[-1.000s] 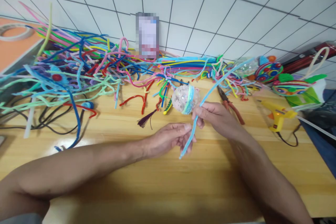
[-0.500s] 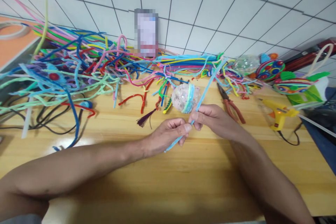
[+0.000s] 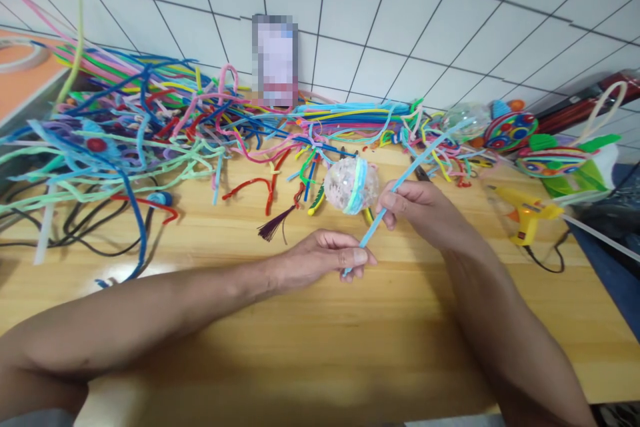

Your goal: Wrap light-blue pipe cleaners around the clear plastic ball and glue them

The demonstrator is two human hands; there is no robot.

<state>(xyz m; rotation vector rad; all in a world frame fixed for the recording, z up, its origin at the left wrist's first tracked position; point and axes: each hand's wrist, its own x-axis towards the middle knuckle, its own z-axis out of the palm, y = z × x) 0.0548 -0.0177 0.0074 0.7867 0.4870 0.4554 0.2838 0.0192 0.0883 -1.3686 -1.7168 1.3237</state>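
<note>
A light blue pipe cleaner [image 3: 418, 161] runs slantwise between my two hands, its long end pointing up and to the right. My left hand [image 3: 336, 256] pinches it close to its lower end. Higher up the same stem, my right hand [image 3: 411, 208] grips it between thumb and fingers. Just beyond the hands a clear, glittery ball [image 3: 341, 185] rests on the table, with blue, green and yellow bands round it. Pliers [image 3: 423, 175] lie behind my right hand, mostly hidden by it. A dark purple tassel [image 3: 273, 223] lies left of the ball.
A big tangle of coloured pipe cleaners [image 3: 150, 113] fills the back left. A phone [image 3: 275, 60] leans on the tiled wall. At right are a yellow glue gun [image 3: 529, 215] with its cord, decorated pipe-cleaner pieces [image 3: 511, 128] and another clear ball [image 3: 467, 121]. Black cables [image 3: 100, 240] lie left.
My hands have moved apart along the pipe cleaner, the right up and rightward, the left nearer its lower end. The stem now leans further right. My right hand now covers most of the pliers.
</note>
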